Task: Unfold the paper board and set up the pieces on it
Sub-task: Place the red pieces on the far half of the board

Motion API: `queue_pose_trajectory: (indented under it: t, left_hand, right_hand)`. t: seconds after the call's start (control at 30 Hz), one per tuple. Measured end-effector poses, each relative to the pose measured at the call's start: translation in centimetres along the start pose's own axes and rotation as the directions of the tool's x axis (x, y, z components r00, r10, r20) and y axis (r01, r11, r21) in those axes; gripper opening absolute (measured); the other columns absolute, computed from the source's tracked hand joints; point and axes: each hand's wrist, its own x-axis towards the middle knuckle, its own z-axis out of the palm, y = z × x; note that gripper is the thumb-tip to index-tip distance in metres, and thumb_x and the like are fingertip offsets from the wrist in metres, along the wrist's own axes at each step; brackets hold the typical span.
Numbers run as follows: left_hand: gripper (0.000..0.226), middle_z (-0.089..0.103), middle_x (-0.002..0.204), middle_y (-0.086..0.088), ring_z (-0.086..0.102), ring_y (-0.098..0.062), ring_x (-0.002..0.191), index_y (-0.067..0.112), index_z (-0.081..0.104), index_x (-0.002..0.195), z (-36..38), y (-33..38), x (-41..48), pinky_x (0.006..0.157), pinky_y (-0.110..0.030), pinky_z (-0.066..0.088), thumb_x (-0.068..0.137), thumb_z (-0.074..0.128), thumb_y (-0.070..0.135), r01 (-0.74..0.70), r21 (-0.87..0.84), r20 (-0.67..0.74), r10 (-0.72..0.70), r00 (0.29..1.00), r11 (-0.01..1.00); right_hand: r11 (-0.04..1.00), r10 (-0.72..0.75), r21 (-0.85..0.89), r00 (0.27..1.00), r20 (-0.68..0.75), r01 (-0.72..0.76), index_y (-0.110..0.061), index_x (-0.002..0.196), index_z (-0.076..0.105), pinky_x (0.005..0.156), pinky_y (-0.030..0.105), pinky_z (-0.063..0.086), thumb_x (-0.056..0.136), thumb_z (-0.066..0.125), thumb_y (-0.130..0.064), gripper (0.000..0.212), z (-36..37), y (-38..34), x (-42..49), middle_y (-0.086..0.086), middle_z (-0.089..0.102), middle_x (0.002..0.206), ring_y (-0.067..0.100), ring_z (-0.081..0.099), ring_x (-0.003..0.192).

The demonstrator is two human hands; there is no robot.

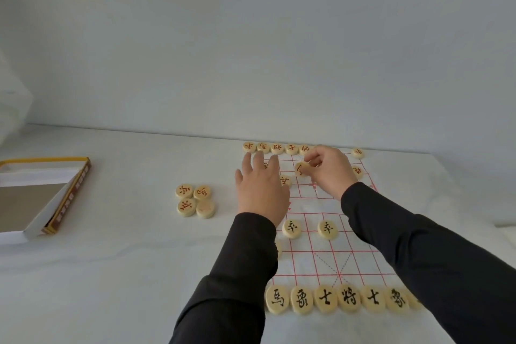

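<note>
A white paper board (324, 248) with a red grid lies unfolded on the table. Round wooden pieces with black characters (325, 298) line its near edge, and two more (291, 228) stand further in. Red-lettered pieces (277, 148) line the far edge. My left hand (261, 190) hovers flat with fingers spread over the board's far left part. My right hand (328, 169) pinches a red-lettered piece (301, 168) tilted just above the far half. Another red piece (285, 181) sits between my hands. My forearms hide parts of the board.
Several loose red-lettered pieces (195, 200) lie in a cluster on the white table left of the board. An open cardboard box (42, 198) with a yellow rim sits at the far left. A pale wall rises just behind the board's far edge.
</note>
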Motion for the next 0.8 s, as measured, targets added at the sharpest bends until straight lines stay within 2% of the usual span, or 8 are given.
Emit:
queue_pose_trajectory:
  t: [0.17, 0.33, 0.47, 0.6, 0.8]
  left_hand:
    - [0.055, 0.015, 0.154, -0.004, 0.004, -0.026, 0.144, 0.023, 0.022, 0.146, 0.2, 0.4, 0.8, 0.117, -0.044, 0.014, 0.095, 0.043, 0.033, -0.063, -0.042, -0.011, 0.062, 0.998, 0.997]
    - [0.055, 0.015, 0.154, -0.003, 0.004, -0.026, 0.144, 0.023, 0.023, 0.145, 0.6, 0.1, 0.8, 0.117, -0.044, 0.015, 0.095, 0.044, 0.034, -0.061, -0.049, 0.029, 0.063, 0.998, 0.997]
    - [0.056, 0.015, 0.154, -0.003, 0.005, -0.025, 0.144, 0.024, 0.023, 0.145, 0.8, 0.2, 1.0, 0.117, -0.043, 0.014, 0.095, 0.044, 0.034, -0.089, -0.056, 0.026, 0.091, 0.996, 0.994]
    - [0.056, 0.016, 0.154, -0.001, 0.006, -0.024, 0.144, 0.025, 0.023, 0.145, 1.0, 0.3, 1.1, 0.116, -0.041, 0.013, 0.095, 0.045, 0.035, -0.103, -0.057, 0.024, 0.104, 0.994, 0.993]
    - [0.056, 0.016, 0.154, -0.002, 0.005, -0.024, 0.144, 0.025, 0.023, 0.145, 0.9, 0.1, 1.2, 0.116, -0.041, 0.012, 0.095, 0.046, 0.035, -0.099, -0.074, 0.048, 0.102, 0.994, 0.992]
  right_hand:
    - [0.997, 0.076, 0.04, 0.98, -0.185, -0.07, -0.02, 0.087, 0.062, 0.072, 0.039, 0.057, 0.083, 0.068, -0.013, 0.01, -2.8, 2.3, 4.2, 0.005, 0.067, 0.088, 0.025, 0.066, 0.078]
    - [0.971, 0.175, -0.115, 0.951, -0.255, -0.21, -0.012, 0.099, 0.068, 0.084, 0.042, 0.054, 0.088, 0.057, -0.002, 0.019, -4.2, 4.8, 7.8, 0.011, 0.066, 0.108, 0.029, 0.064, 0.093]
    - [0.944, 0.2, -0.232, 0.966, -0.162, -0.234, -0.006, 0.103, 0.069, 0.087, 0.041, 0.053, 0.09, 0.056, -0.004, 0.019, -3.9, 4.9, 9.2, 0.013, 0.067, 0.106, 0.031, 0.063, 0.095]
    - [0.917, 0.257, -0.299, 0.964, -0.063, -0.264, -0.006, 0.103, 0.069, 0.081, 0.036, 0.054, 0.091, 0.057, -0.011, 0.018, -3.5, 4.9, 9.9, 0.013, 0.067, 0.103, 0.031, 0.064, 0.091]
    - [0.908, 0.299, -0.298, 0.954, -0.03, -0.294, -0.002, 0.106, 0.067, 0.082, 0.037, 0.053, 0.091, 0.057, -0.013, 0.021, -3.3, 4.7, 10.2, 0.017, 0.067, 0.1, 0.032, 0.063, 0.089]
